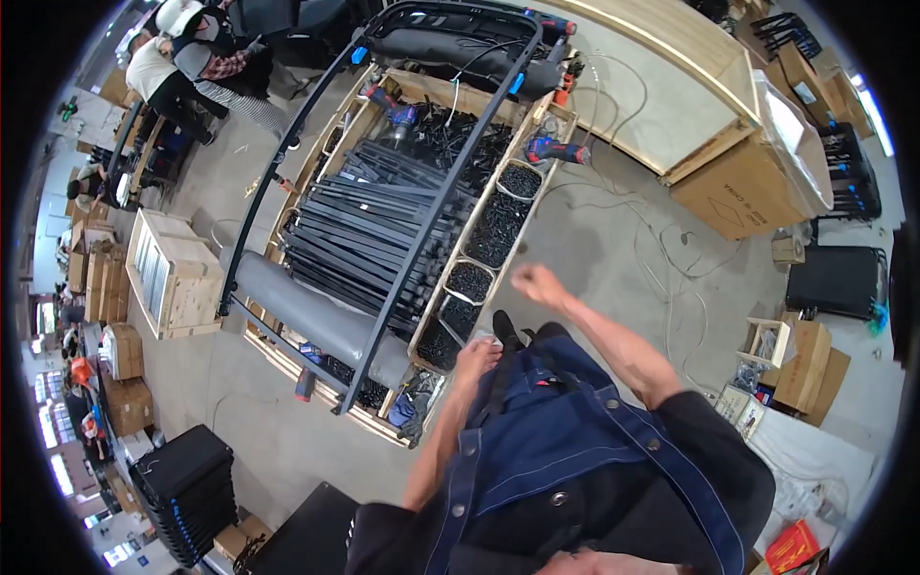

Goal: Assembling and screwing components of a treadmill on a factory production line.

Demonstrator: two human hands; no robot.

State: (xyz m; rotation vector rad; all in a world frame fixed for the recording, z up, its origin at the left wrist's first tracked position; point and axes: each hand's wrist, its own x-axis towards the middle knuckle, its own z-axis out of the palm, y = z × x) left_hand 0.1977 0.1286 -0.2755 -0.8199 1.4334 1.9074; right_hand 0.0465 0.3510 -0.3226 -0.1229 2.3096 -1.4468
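Observation:
My left hand hangs at the near corner of a wooden workbench, beside compartments of black screws. Its fingers are curled downward, and what they hold, if anything, is hidden. Over the grey floor to the right of the bench, my right hand is raised and blurred, closed in a fist with nothing visible in it. On the bench rests a black metal frame with grey padded rollers. Under the frame lies a pile of black metal strips.
Red-and-blue cordless drills lie on the bench's far end. White cables trail over the floor on the right. Cardboard boxes, a wooden crate and stacked black parts stand around. Other people work at the far left.

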